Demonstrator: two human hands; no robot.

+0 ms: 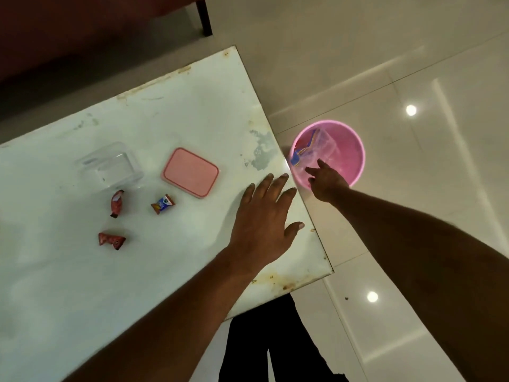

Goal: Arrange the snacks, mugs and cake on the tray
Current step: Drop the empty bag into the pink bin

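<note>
- Head view: the left hand [264, 216] lies spread and flat at the right edge of the desk [192, 106], fingers straight and holding nothing. I cannot tell whether it presses the top or hangs just above it.
- The right hand [326, 180] reaches off the desk, right of centre frame, into a pink bin [355, 150] on the floor. Its fingers are loose and point down, with nothing seen in them.
- In the bin lie a clear plastic piece [326, 146] and a blue-red wrapper [297, 155].
- Three snacks sit at lower left of the desk, well apart from both hands: a red one [117, 204], a blue one [163, 204] and another red one [112, 240].
- Above them stand a clear box [110, 166] and, beside it, a pink lid [190, 172].
- No tray, mug or cake shows anywhere.
- I judge the arranging barely started. The hands are busy at the bin, not with the snacks.
- Next, the right hand must come out of the bin and a tray be found. Then each small wrapped snack calls for a fingertip pinch.
</note>
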